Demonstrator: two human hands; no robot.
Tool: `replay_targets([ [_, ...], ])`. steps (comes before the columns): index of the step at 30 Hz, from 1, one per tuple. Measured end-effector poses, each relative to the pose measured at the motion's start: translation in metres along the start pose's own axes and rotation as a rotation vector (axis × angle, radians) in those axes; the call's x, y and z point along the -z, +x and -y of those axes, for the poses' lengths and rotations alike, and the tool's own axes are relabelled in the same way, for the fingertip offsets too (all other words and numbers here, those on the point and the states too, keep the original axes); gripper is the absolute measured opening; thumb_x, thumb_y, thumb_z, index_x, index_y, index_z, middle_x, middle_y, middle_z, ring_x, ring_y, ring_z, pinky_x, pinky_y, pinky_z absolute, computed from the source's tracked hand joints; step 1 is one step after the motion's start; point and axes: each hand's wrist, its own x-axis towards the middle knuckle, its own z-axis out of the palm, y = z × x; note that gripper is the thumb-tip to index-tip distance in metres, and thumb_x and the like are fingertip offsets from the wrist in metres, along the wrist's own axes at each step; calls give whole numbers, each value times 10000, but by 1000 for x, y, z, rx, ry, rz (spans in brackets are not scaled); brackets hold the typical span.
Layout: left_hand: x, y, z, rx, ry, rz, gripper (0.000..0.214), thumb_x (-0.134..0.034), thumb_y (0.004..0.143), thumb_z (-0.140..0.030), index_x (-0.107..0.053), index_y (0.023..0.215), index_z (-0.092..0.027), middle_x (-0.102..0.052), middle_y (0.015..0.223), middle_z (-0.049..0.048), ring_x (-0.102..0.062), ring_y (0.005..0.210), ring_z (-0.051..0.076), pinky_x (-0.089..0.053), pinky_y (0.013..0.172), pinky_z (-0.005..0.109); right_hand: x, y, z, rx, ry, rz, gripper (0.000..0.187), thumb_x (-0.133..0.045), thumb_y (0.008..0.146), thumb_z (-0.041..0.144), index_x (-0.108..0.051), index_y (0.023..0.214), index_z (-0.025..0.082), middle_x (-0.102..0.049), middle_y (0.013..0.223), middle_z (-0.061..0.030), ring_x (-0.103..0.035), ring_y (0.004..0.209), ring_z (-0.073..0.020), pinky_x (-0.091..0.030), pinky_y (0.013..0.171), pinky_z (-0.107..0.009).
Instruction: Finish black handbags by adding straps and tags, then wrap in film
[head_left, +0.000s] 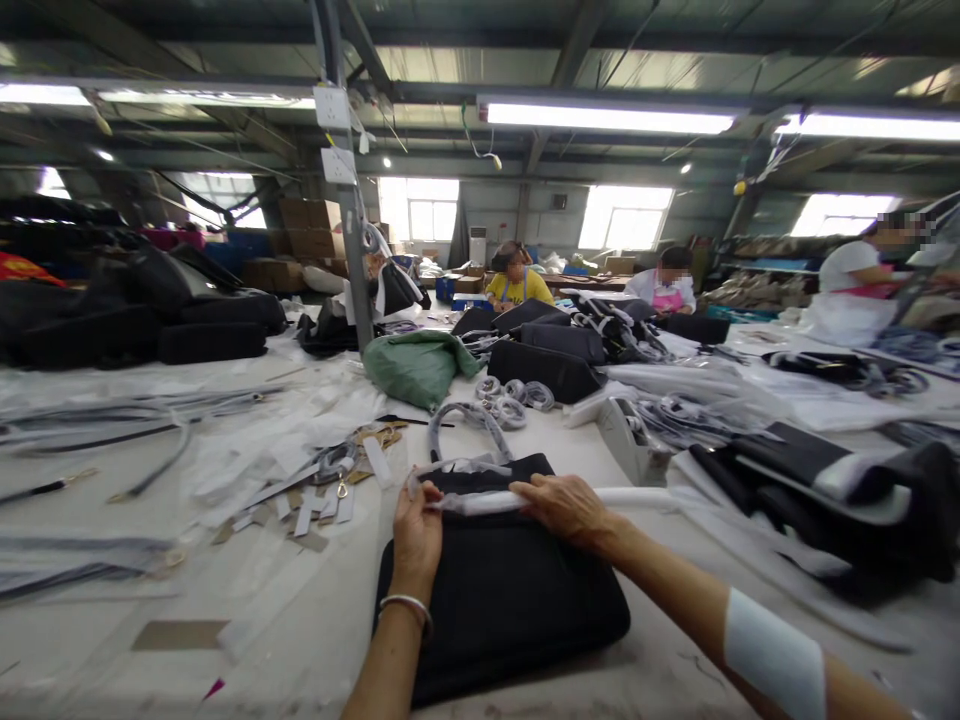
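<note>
A black bag (pixel 517 590) lies flat on the table in front of me, its handle (pixel 469 418) wrapped in clear film and pointing away. Across its upper part runs a strip of white plastic wrapping (pixel 484 502). My left hand (pixel 418 525) is closed on the left end of this wrapping, thumb and fingers pinched together. Over the right part of the strip, my right hand (pixel 562 508) has its fingers bent down onto the wrapping and holds it against the bag. Part of the strip is hidden under that hand.
Paper tags (pixel 307 512) and wrapped straps (pixel 97 430) lie to the left. Coiled straps (pixel 514 400), a green bag (pixel 416 365) and a grey dispenser (pixel 630 440) stand beyond. Black bags (pixel 825 500) are piled right. Several people work at the back. A metal post (pixel 352 250) rises behind the table.
</note>
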Motion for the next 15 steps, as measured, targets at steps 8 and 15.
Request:
replay_targets([
  [8, -6, -4, -10, 100, -157, -69, 228, -537, 847, -43, -656, 994, -169, -635, 658, -1, -630, 615, 87, -540, 658, 190, -16, -68, -109, -271, -72, -97, 370, -484, 933, 366, -564, 1289, 305, -705, 1038, -73, -712, 811, -264, -498, 602, -308],
  [15, -13, -8, -16, 107, -196, -135, 151, -495, 920, -111, -572, 1032, -175, -685, 1088, 139, -703, 949, 203, -588, 819, 363, -7, -45, -126, -522, 265, -282, 397, -436, 935, 492, -617, 1228, 294, -745, 954, -55, -705, 875, -266, -522, 712, -328],
])
